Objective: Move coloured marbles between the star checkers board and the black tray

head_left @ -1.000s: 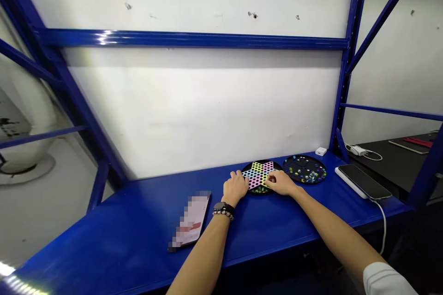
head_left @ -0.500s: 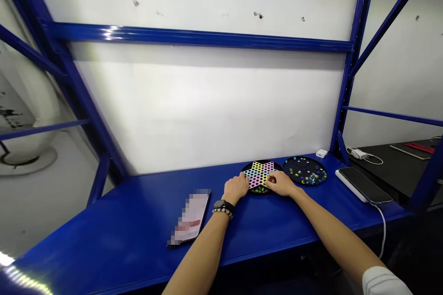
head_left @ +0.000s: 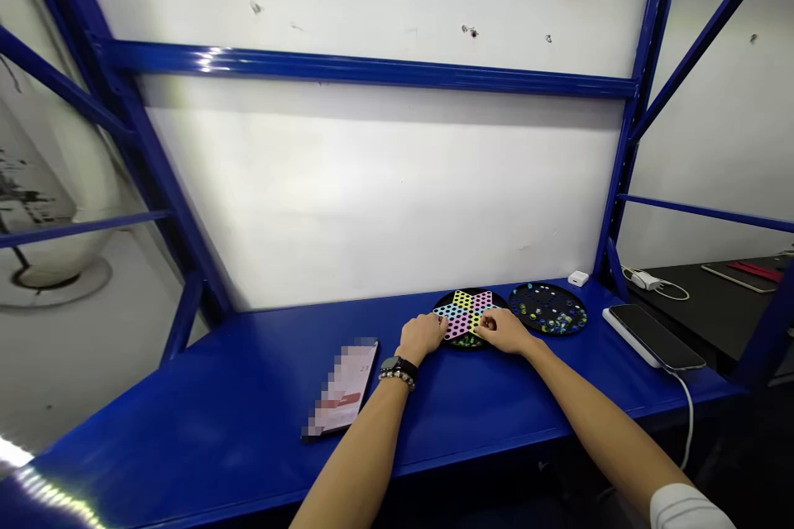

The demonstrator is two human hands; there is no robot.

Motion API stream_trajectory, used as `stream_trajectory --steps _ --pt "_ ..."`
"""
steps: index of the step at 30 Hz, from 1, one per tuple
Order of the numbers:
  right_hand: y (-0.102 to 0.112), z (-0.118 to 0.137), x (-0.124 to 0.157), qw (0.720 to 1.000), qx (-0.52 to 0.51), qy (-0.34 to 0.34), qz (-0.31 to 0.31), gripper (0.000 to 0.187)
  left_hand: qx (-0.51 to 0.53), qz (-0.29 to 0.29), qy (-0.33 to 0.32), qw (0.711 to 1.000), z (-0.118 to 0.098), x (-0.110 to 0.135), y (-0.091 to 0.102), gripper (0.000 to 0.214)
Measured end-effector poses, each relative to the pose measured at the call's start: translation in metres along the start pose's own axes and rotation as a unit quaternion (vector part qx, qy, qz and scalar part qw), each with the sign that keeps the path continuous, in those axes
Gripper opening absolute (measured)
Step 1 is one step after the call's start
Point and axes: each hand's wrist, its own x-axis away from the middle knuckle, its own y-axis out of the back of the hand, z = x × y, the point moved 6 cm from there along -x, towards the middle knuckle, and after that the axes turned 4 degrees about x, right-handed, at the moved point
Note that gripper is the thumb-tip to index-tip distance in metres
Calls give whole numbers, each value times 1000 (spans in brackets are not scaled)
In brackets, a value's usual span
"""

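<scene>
On the blue bench (head_left: 241,397), curled left hand (head_left: 423,335) and right hand (head_left: 505,331) touch the star (head_left: 462,315) at its sides, grip unclear.

I see a thin star, punched with rows of dark round holes and coloured in yellow, pink and pale blue blocks (head_left: 460,321). It lies over a round black tray (head_left: 445,299) on the counter (head_left: 248,397), yellow and pink points facing away from me. Small greenish pieces (head_left: 466,341) show in the tray at its near edge.
</scene>
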Motion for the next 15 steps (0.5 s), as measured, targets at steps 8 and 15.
stream_trajectory --steps 8,15 --pt "7 -2 -1 996 -36 -26 -75 28 37 -16 24 999 13 0 6 54" --pt "-2 -3 -15 939 -288 -154 -111 44 72 -105 -3 992 -4 10 35 52"
